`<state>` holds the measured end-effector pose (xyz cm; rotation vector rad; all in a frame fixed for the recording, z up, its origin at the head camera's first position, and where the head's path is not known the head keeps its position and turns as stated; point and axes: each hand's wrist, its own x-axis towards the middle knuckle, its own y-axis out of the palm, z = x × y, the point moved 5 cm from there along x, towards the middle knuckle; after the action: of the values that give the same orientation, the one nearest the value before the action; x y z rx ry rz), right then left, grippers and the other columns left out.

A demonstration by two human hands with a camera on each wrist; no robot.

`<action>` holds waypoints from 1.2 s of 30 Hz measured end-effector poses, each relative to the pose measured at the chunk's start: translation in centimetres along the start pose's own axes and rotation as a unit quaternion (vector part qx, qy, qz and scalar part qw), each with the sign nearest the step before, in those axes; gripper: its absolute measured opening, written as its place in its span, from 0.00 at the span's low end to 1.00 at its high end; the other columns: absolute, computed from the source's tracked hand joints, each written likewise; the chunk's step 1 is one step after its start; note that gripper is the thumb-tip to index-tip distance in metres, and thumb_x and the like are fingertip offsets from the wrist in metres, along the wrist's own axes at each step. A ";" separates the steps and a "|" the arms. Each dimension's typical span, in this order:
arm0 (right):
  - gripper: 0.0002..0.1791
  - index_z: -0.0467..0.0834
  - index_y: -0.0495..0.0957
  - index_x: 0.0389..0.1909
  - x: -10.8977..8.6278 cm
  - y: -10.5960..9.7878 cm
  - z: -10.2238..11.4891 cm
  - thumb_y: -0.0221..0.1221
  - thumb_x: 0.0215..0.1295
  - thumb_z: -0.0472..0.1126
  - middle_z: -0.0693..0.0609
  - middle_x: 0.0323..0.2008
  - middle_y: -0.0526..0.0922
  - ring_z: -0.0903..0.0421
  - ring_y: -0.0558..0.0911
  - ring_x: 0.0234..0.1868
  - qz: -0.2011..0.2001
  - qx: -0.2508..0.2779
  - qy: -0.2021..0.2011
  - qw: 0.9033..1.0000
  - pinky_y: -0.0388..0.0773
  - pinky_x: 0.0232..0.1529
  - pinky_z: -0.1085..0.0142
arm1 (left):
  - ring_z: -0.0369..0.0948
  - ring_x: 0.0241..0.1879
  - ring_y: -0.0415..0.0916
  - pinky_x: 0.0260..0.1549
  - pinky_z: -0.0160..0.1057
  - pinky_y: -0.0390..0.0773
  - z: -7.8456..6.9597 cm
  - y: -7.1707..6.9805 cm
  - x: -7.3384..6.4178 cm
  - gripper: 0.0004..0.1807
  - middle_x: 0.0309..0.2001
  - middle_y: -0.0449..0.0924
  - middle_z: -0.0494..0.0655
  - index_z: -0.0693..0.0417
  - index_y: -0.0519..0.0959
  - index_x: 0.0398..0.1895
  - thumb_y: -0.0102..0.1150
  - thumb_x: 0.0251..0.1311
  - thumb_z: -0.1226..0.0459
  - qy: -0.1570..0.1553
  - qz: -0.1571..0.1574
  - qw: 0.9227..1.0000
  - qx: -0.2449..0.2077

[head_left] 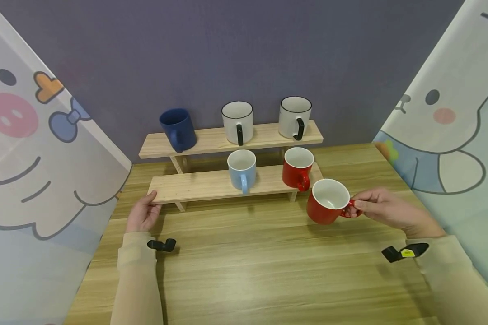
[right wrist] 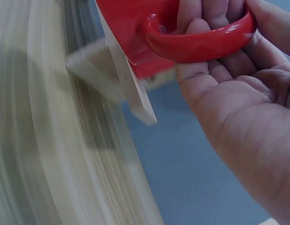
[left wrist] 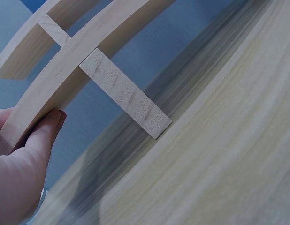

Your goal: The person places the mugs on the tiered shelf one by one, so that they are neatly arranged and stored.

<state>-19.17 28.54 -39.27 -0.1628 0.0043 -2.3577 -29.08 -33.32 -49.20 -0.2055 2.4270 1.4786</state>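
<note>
My right hand (head_left: 376,207) pinches the handle (right wrist: 206,44) of a red mug (head_left: 322,211) with a white inside, held just in front of the lower shelf's right end. Another red mug (head_left: 294,174) stands on that shelf, close behind the held one. My left hand (head_left: 144,213) grips the left end of the lower wooden shelf (head_left: 191,186); in the left wrist view the board (left wrist: 56,77) lies between thumb and fingers. A light blue mug (head_left: 240,176) is on the same shelf near its middle.
On the upper shelf (head_left: 207,137) stand a dark blue mug (head_left: 185,135) and two white mugs with black handles, one in the middle (head_left: 232,128) and one at the right (head_left: 288,122). Printed panels flank the wooden table (head_left: 244,271) left and right; a dark wall rises behind.
</note>
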 end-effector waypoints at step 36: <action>0.13 0.21 0.80 0.40 11.7 11.5 -2.8 0.54 0.77 0.31 0.43 0.36 0.86 0.53 0.83 0.41 0.026 0.037 0.017 0.999 0.83 0.50 0.62 | 0.42 0.59 0.75 0.62 0.34 0.72 -0.1 -0.1 0.0 0.32 0.54 0.74 0.55 0.57 0.51 0.75 0.50 0.74 0.76 -0.007 -0.009 1.000 0.011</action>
<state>-19.65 12.02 -41.25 -0.0869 -0.0608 -2.3038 -29.03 -33.43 -49.26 -0.2113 2.4239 1.4404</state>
